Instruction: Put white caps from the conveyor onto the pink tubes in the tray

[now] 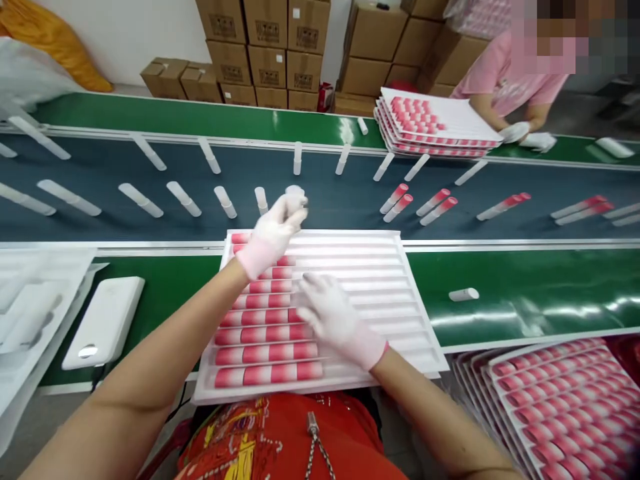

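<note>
My left hand (275, 233), in a white glove, reaches over the far edge of the white grooved tray (415, 327) to the conveyor. Its fingers are closed at a white tube (295, 191), whose lower part they hide. My right hand (333, 317), also gloved and slightly blurred, is over the middle of the tray. Its fingers are apart, beside the right ends of the rows of pink-and-white tubes (267, 335). These tubes lie end to end in the grooves on the tray's left side. My left wrist covers some of the upper rows.
White tubes (140, 200) and pink-topped tubes (440, 210) stand on the blue conveyor belt (345, 220). A white power bank (105, 323) lies left. One tube (463, 295) lies right, above stacked filled trays (565, 400). Across the belt, a co-worker's gloved hands (527, 137) are beside more trays (435, 123).
</note>
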The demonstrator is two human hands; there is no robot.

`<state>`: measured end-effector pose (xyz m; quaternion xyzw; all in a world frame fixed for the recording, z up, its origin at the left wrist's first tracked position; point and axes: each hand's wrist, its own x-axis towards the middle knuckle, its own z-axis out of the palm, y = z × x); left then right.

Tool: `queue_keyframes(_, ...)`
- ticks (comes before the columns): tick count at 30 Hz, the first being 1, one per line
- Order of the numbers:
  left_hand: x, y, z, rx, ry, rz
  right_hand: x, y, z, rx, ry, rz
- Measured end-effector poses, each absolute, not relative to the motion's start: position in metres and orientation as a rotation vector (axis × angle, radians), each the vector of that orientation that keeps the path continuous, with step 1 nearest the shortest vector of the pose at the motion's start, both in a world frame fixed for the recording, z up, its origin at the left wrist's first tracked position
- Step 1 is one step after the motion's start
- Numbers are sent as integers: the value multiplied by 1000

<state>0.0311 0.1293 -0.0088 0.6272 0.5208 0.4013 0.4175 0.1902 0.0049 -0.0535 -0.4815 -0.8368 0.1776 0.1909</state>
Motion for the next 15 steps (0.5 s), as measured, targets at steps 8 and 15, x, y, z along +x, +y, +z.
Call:
queue_keyframes(8,-47,17,-21,1375,1486,886,175,-23,-57,-1290,-2104,773)
queue_keyframes(15,-11,-11,-39,1333,1102,737,168,5,-8,-961,-988,1189)
